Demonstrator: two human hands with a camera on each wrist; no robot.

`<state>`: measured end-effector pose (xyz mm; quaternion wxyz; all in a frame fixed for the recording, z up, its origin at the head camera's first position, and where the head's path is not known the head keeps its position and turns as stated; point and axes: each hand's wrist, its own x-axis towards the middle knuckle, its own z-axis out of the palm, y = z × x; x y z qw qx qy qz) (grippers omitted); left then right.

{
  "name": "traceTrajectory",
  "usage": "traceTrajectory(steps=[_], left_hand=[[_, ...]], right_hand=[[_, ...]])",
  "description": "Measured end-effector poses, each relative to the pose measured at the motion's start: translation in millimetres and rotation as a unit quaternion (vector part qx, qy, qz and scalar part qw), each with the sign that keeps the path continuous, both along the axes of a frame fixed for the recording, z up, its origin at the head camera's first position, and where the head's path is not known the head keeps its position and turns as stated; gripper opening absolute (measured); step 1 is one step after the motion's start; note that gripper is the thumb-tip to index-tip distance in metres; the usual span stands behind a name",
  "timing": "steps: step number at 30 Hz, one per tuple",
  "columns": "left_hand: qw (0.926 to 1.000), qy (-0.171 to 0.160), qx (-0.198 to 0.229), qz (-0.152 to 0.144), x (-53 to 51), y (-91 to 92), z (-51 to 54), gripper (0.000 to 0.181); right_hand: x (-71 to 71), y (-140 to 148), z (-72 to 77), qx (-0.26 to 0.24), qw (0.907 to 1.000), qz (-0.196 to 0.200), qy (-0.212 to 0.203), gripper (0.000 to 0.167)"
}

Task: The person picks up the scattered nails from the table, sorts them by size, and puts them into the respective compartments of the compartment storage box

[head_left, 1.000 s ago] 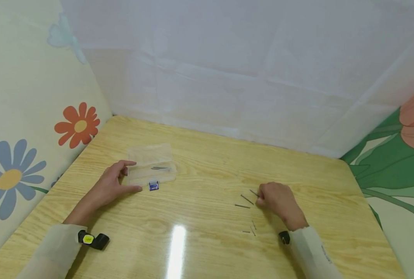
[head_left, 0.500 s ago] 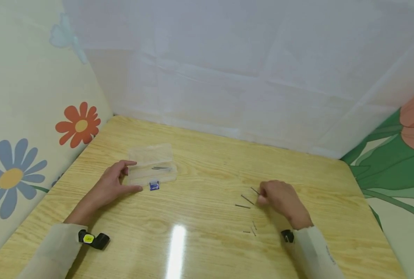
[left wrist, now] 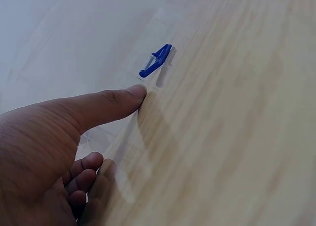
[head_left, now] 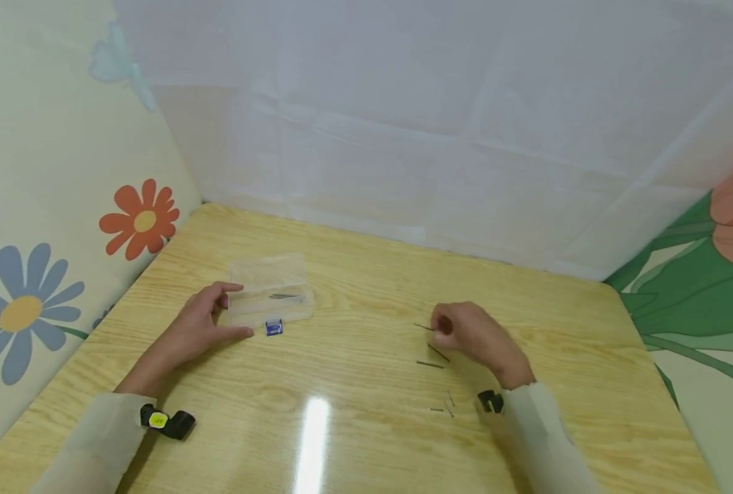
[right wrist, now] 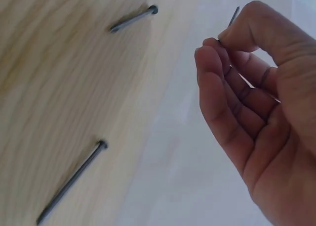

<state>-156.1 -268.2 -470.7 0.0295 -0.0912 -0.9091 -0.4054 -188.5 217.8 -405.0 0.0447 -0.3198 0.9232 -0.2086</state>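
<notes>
In the head view a clear plastic box (head_left: 268, 318) lies with its lid laid back, several nails (head_left: 287, 296) inside and a blue latch (head_left: 274, 327) at its front. My left hand (head_left: 202, 322) holds the box's left end, thumb at the front edge, index finger at the back; the left wrist view shows the thumb beside the blue latch. My right hand (head_left: 474, 336) pinches a nail (head_left: 423, 326) between thumb and fingertips, raised above the table; in the right wrist view only its thin end pokes out.
Two larger nails, a front one (head_left: 430, 364) and a back one (head_left: 438, 353), lie below my right hand. Three small nails (head_left: 449, 405) lie nearer me on the wooden table (head_left: 354, 357). A white sheet (head_left: 403, 123) hangs behind, with flowered panels at both sides.
My right hand has lifted the pinched nail off the table and moved left and slightly away from me. My left hand stays at the box.
</notes>
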Motion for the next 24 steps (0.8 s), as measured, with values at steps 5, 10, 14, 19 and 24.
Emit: traceTrajectory(steps=[5,10,14,19,24], left_hand=[[1.0,-0.005,0.002,0.001,0.3,0.3,0.5,0.083],[1.0,-0.005,0.004,0.0,0.2,0.4,0.0,0.083],[1.0,-0.007,-0.003,0.001,-0.1,-0.5,-0.8,0.084],[0.9998,-0.014,-0.011,0.003,-0.4,0.1,-0.6,0.086],[0.9996,-0.024,-0.011,0.008,0.5,1.5,-1.3,0.086]], right_hand=[[-6.2,-17,1.5,-0.006,0.9998,0.01,0.018,0.012],[-14.7,-38,0.9,-0.009,0.9992,0.021,0.032,0.012],[-23.0,-57,-3.5,-0.009,0.9991,0.029,0.029,0.009],[-27.9,-81,-6.2,-0.007,0.9994,0.033,0.008,0.006],[-31.5,-101,-6.6,0.01,0.9988,0.047,0.006,0.005]])
